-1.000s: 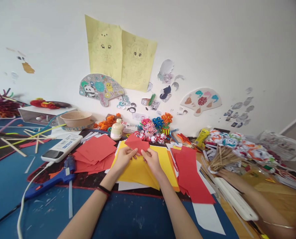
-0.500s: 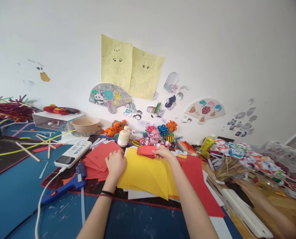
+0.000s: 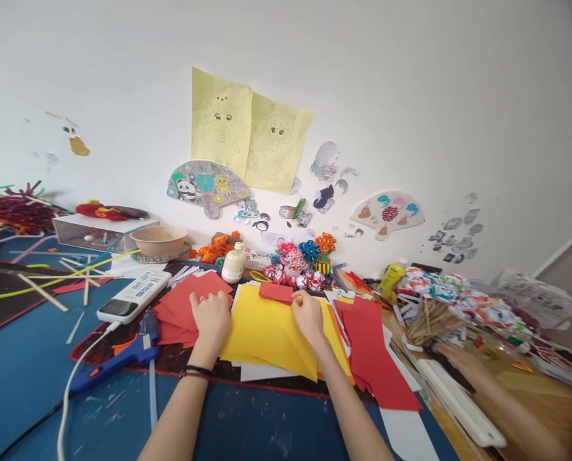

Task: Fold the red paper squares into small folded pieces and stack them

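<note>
Left hand (image 3: 212,318) centre frame, flat, palm down on left edge of yellow paper stack (image 3: 266,333), overlapping red paper squares (image 3: 189,301); grips nothing. Right hand (image 3: 309,315) just right of it, fingers resting at folded red paper piece (image 3: 277,292) lying on stack's upper edge; grip cannot be told. Hands apart. Blue glue gun (image 3: 117,358) lower left. Co-worker's hand (image 3: 451,358) at right, near wooden sticks (image 3: 430,317).
</note>
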Demonstrator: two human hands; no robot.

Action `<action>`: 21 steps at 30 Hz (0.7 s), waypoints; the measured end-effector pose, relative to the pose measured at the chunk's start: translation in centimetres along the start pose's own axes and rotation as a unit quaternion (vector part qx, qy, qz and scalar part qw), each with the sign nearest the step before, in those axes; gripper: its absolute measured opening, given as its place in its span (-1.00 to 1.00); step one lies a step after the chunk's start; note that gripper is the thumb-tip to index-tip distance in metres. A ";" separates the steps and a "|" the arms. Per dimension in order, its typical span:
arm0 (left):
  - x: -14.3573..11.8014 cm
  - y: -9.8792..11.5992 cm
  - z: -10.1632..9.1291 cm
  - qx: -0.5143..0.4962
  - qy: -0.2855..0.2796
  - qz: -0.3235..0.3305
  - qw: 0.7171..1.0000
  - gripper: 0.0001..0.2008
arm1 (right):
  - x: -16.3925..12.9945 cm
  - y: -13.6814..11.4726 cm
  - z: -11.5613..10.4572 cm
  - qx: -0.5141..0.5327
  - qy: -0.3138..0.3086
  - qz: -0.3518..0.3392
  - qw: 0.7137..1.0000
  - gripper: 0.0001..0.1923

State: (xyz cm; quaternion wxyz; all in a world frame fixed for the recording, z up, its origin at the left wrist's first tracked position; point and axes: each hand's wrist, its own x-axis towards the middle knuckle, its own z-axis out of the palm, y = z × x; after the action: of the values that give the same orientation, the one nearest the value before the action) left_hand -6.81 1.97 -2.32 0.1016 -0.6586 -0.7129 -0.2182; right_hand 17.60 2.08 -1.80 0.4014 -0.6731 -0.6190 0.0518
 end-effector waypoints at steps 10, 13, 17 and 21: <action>0.2 1.9 -2.8 -0.202 0.124 -0.021 0.971 -0.66 | -2.4 -0.5 1.1 0.258 -0.095 0.014 0.961 -0.81; 0.1 3.8 -3.0 -0.450 0.080 0.006 0.889 -0.64 | -2.9 -1.5 0.5 0.392 -0.189 0.049 0.899 -0.60; -0.6 5.5 -2.3 -0.556 0.007 0.032 0.830 -0.65 | -3.2 -1.8 0.2 0.420 -0.169 0.020 0.891 -0.62; -1.3 6.2 -2.4 -0.526 -0.012 0.084 0.846 -0.68 | -3.0 -1.1 0.3 0.262 -0.062 0.012 0.963 -0.52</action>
State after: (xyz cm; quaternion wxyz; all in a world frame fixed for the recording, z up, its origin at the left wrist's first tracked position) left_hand -0.94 0.00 0.31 -0.2508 -0.6734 -0.4343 -0.5431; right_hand 15.87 -0.49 -2.64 0.5236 -0.5471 -0.5995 0.2590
